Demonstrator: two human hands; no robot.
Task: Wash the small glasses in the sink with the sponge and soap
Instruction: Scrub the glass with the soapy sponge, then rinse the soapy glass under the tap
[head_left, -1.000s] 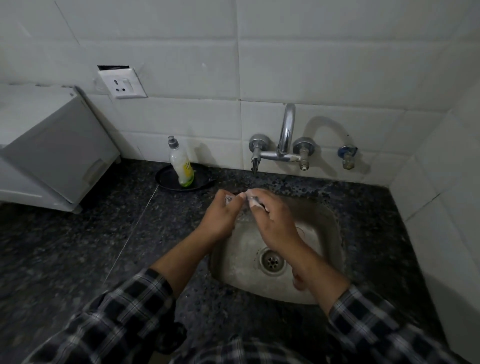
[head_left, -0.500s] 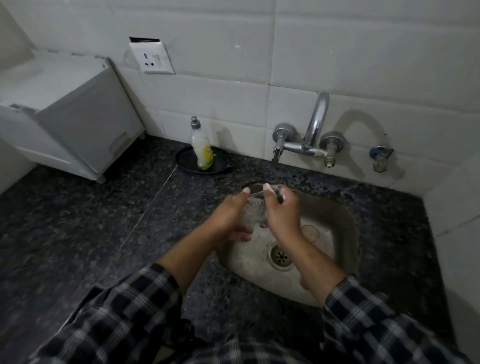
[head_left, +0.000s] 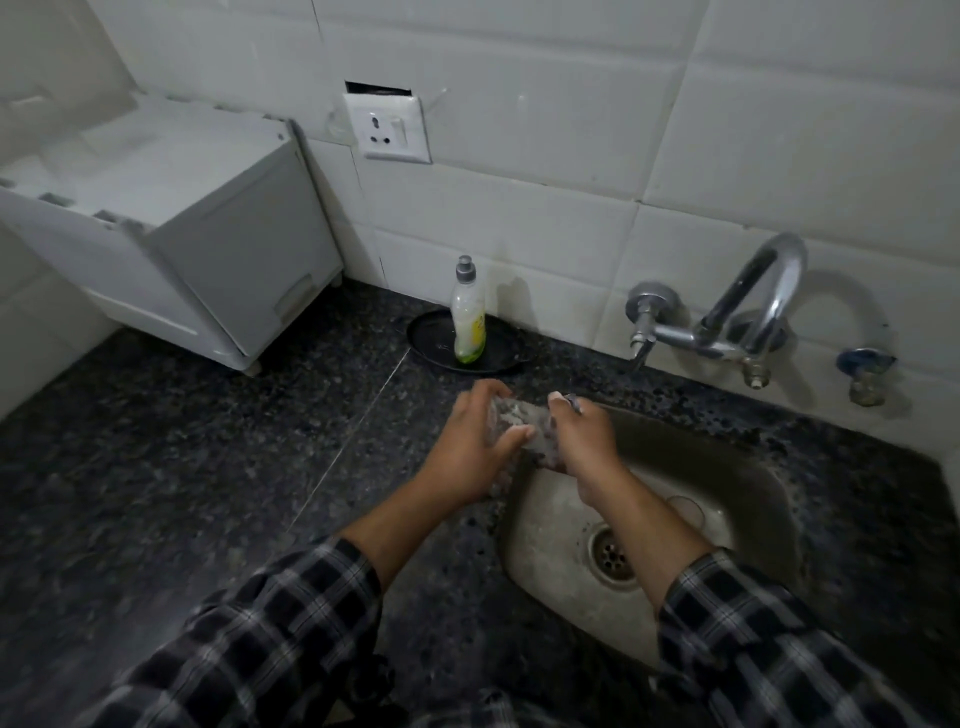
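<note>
Both hands up at the back-left corner of the sink (head_left: 748, 467), over its rim. Left hand (head_left: 470, 457) has a small clear glass (head_left: 514, 423), wet and sudsy, fingers (head_left: 511, 436) wrapped round it from the left w/ thumb across the front. Right hand (head_left: 582, 441) is pressed against the glass's right side, fingers curled shut, a bit of something grey poking out at the top; prob. the sponge but too blurred to be sure. Another glass (head_left: 685, 512) lies in the basin on the right, near the drain (head_left: 615, 558), hard to make out. Tap (head_left: 748, 306) on the wall behind the sink, spout curving up and over; can't tell if water's running. A second, smaller valve (head_left: 865, 371) sits further right. Soap bottle (head_left: 469, 317) stands upright on a black plate (head_left: 436, 340) at the back of the tabletop (head_left: 182, 467), left of the tap and well apart from the hands. Socket (head_left: 389, 127) on the tiles above it. White box-like unit (head_left: 171, 228) at far left on the tabletop. Checked sleeves (head_left: 270, 639) on both arms.
</note>
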